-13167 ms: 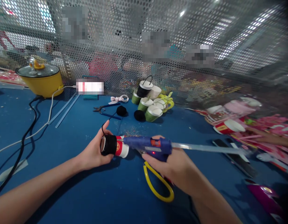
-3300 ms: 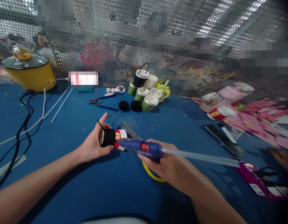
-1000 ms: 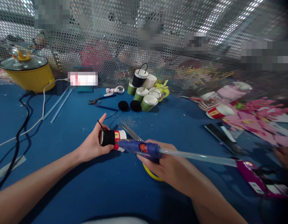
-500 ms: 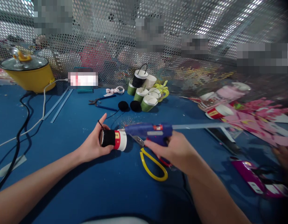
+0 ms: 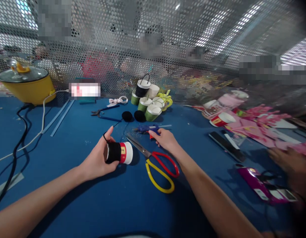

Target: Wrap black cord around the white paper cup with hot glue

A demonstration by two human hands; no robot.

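My left hand [image 5: 99,158] is wrapped round a paper cup [image 5: 126,153] tilted on its side, white and red at one end and wound with black cord on the other part. A strand of black cord runs by the thumb and index finger toward two black balls of yarn [image 5: 127,116]. Beyond the scissors, my right hand [image 5: 165,138] grips a blue glue gun [image 5: 148,129] with a clear glue stick in its back end. The scissors [image 5: 148,154], with one red and one yellow handle, lie partly open between my hands.
Blue-handled pliers [image 5: 105,112] lie behind the cup. Green and black wrapped cups [image 5: 144,104] stand at the mesh partition [image 5: 133,39]. A yellow pot [image 5: 28,87] with cables is at left; a purple device [image 5: 264,185] and another person's hand [image 5: 284,162] are at right.
My right hand has carried the glue gun away from the cup, back beyond the scissors, which now show fully. My left hand keeps its hold on the cup.
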